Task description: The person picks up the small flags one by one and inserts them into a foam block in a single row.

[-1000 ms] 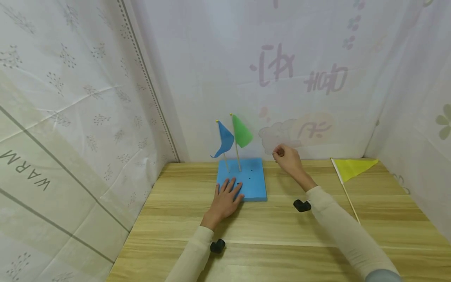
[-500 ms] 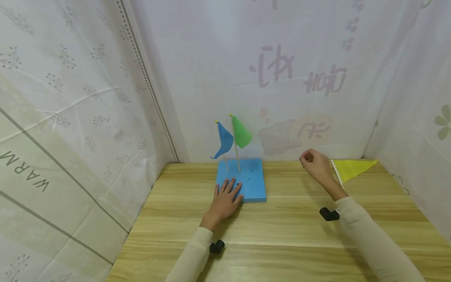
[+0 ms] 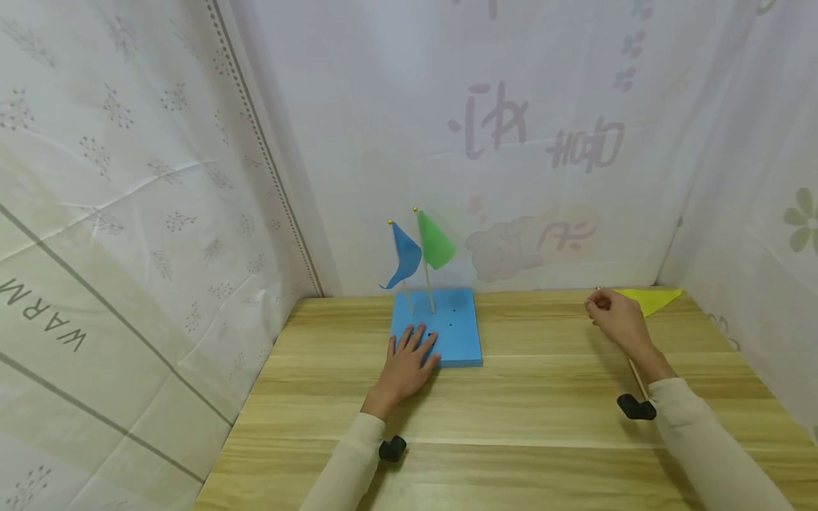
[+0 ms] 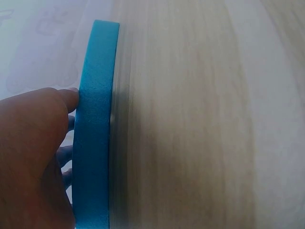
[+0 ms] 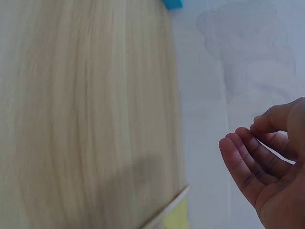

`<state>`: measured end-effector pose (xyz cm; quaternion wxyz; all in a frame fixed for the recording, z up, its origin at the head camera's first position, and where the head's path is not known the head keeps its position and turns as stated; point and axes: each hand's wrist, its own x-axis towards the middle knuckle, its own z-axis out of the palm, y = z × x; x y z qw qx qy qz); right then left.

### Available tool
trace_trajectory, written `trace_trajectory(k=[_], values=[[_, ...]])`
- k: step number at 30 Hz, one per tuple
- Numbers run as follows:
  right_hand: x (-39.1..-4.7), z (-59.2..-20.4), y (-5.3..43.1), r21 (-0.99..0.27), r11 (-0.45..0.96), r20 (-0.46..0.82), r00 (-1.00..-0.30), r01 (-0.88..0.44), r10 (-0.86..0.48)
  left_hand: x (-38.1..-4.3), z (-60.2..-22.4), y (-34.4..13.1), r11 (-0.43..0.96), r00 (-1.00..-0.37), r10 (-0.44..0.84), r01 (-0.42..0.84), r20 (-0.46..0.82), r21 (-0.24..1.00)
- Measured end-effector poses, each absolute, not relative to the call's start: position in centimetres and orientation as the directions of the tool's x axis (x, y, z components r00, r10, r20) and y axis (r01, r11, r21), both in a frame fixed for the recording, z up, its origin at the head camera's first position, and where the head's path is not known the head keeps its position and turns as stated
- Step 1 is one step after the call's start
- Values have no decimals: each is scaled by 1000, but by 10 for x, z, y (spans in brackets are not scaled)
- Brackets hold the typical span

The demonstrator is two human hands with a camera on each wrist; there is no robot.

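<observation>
My left hand rests with spread fingers on the front left of a blue board dotted with small holes. In the left wrist view the thumb touches the edge of the board. Two small flags, one blue and one green, stand on sticks in the board. Over at the right, my right hand hovers above a yellow flag lying on the table and partly hides it. Its fingers are loosely bent, thumb against index finger, holding nothing in the right wrist view.
The wooden table runs back to a printed white curtain, with another patterned curtain on the left. Black wrist cameras hang at both sleeves, the right camera close to the yellow flag's stick.
My right hand has moved rightward from beside the board to over the yellow flag. The left hand stays on the board, and both standing flags keep their places.
</observation>
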<state>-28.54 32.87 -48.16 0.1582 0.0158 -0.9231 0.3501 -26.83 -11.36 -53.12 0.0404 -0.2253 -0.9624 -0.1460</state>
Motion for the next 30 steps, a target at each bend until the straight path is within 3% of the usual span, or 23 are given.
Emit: trace_trajectory(k=[12,30], values=[[-272,-499,373,-506,862,198,-977,-37,74,-269,-533,-114,851,-900,416,436,132,293],[-262,-516,385,-481,871,-27,-994,102,101,-267,-530,-115,849,-899,419,438,129,296]])
